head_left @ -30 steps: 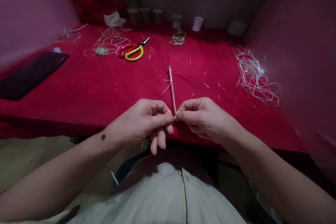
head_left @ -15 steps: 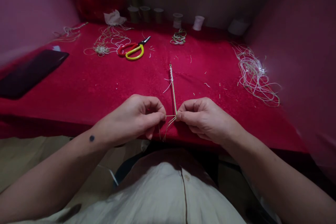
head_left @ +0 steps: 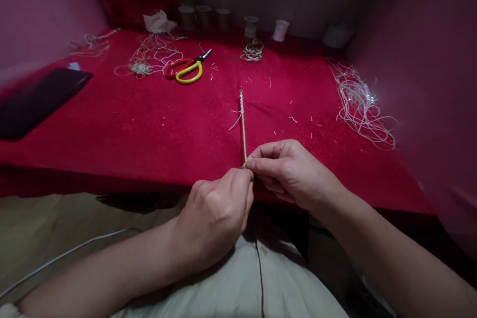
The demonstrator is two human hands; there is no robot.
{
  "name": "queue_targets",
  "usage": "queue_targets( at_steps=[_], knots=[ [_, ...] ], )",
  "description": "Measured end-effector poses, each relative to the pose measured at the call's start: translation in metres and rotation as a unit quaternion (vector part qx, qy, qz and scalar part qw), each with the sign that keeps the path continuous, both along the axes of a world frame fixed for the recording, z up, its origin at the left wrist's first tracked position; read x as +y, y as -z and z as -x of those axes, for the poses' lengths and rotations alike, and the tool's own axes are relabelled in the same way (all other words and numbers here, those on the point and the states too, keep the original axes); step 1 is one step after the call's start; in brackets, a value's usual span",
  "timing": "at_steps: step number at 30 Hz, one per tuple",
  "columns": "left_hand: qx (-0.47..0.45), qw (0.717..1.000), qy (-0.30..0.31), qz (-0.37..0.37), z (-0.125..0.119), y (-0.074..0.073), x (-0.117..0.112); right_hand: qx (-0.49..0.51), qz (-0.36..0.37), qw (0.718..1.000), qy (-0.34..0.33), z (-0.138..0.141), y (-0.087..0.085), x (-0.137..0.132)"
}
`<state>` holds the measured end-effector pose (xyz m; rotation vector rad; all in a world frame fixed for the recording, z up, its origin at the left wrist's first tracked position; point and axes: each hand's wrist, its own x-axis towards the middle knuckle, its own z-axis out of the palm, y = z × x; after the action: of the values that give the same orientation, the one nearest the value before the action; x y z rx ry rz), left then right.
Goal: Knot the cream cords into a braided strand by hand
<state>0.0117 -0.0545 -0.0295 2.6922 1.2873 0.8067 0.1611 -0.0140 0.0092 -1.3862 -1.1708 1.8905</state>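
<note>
A thin braided cord (head_left: 243, 131), pale green with a whiter knotted stretch at its far end, runs straight toward me over the red cloth. Its far tip appears held at a small point on the table, and two short white thread ends stick out to the left. My right hand (head_left: 288, 171) pinches the near end of the cord between thumb and forefinger. Right beside it, my left hand (head_left: 221, 208) is closed, knuckles up, at the same end of the cord. The loose strands there are mostly hidden behind its fingers.
Red-and-yellow-handled scissors (head_left: 189, 70) lie at the back left, near tangled threads (head_left: 140, 67). A dark flat case (head_left: 44, 102) is at far left, a pale thread bundle (head_left: 363, 104) at right. Thread spools (head_left: 280, 31) line the back. Thread snippets dot the red cloth (head_left: 186, 129).
My left hand has moved right and toward me, turning knuckles up, and now meets my right hand. The strand stretched between the hands no longer shows. My right hand keeps its pinch.
</note>
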Motion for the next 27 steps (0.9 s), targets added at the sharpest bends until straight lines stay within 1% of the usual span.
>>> queue_targets(
  at_steps=[2,3,4,5,6,7,8,9,10,11,12,14,15,16,17,18,21,24,27],
  knots=[
    [0.016,1.000,0.010,0.000,0.001,-0.002,-0.001,0.001,-0.005,1.000,0.001,-0.001,0.000,0.000],
    [0.020,0.999,0.027,0.020,0.002,-0.005,-0.002,-0.001,-0.010,1.000,-0.001,-0.002,0.000,0.000],
    [0.020,0.997,0.053,0.055,0.004,-0.010,-0.002,-0.004,-0.015,1.000,-0.004,-0.002,0.001,0.000],
    [0.016,0.991,0.083,0.107,0.007,-0.016,-0.001,-0.007,-0.017,1.000,-0.007,-0.003,0.001,0.000],
    [0.013,0.977,0.115,0.180,0.010,-0.023,0.000,-0.011,-0.018,1.000,-0.009,-0.003,0.002,0.001],
    [-0.013,0.961,0.132,0.244,0.013,-0.029,0.003,-0.015,-0.017,1.000,-0.011,-0.003,0.002,0.001],
    [-0.059,0.951,0.098,0.288,0.016,-0.035,0.006,-0.019,-0.017,1.000,-0.013,-0.004,0.002,0.001],
    [-0.120,0.945,0.020,0.305,0.018,-0.040,0.010,-0.022,-0.019,0.999,-0.014,-0.004,0.002,0.001],
    [-0.188,0.926,-0.051,0.324,0.020,-0.043,0.014,-0.024,-0.024,0.999,-0.017,-0.004,0.002,0.002],
    [-0.250,0.891,-0.086,0.370,0.020,-0.045,0.019,-0.025,-0.028,0.999,-0.018,-0.004,0.002,0.002],
    [-0.303,0.847,-0.099,0.426,0.020,-0.045,0.023,-0.026,-0.032,0.999,-0.020,-0.004,0.002,0.002],
    [-0.358,0.752,-0.071,0.549,0.017,-0.042,0.030,-0.025,-0.037,0.999,-0.023,-0.004,0.003,0.002],
    [-0.372,0.718,-0.055,0.586,0.014,-0.039,0.032,-0.027,-0.040,0.999,-0.025,-0.004,0.003,0.002],
    [-0.379,0.699,-0.044,0.605,0.012,-0.037,0.034,-0.032,-0.046,0.998,-0.028,-0.004,0.003,0.003],
    [-0.384,0.695,-0.040,0.607,0.011,-0.035,0.035,-0.042,-0.057,0.997,-0.033,-0.004,0.004,0.003],
    [-0.384,0.699,-0.042,0.602,0.009,-0.033,0.035,-0.056,-0.073,0.995,-0.038,-0.004,0.004,0.003],
    [-0.361,0.727,-0.051,0.582,0.007,-0.034,0.034,-0.116,-0.129,0.984,-0.048,-0.006,0.007,0.002],
    [-0.332,0.748,-0.063,0.571,0.006,-0.037,0.035,-0.181,-0.208,0.960,-0.054,-0.007,0.008,-0.001],
    [-0.313,0.759,-0.066,0.567,0.005,-0.039,0.035,-0.222,-0.287,0.930,-0.060,-0.007,0.009,-0.005]
  ],
)
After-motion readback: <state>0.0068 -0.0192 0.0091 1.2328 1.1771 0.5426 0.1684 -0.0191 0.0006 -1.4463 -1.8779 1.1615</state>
